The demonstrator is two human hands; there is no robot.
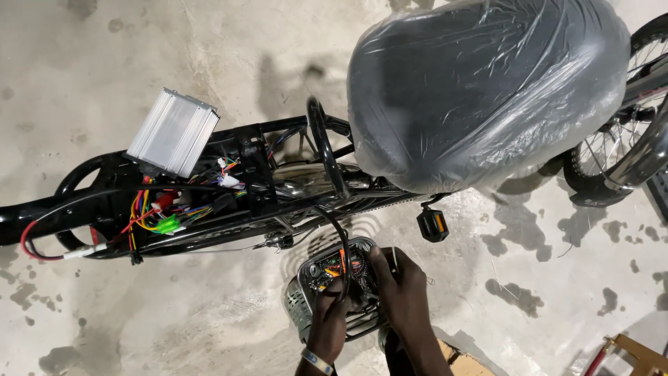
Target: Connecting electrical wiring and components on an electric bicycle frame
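Note:
A silver motor housing (300, 306) with its cover off shows coloured wires and windings inside, low in the middle of the head view. My left hand (329, 322) grips its near rim with fingers reaching into the wiring. My right hand (402, 292) rests on the housing's right side, fingers curled over its edge. A black cable (335, 230) runs from the housing up to the black bike frame (292, 129). A ribbed silver controller box (172, 132) lies on the frame at the left, above a bundle of coloured wires (163, 212).
A large black seat wrapped in clear plastic (480, 90) fills the upper right. A pedal (433, 225) hangs below it. A spoked wheel (619, 150) is at the far right. Stained concrete floor (139, 56) lies all around. Cardboard (463, 361) and a wooden piece (637, 351) sit at the bottom right.

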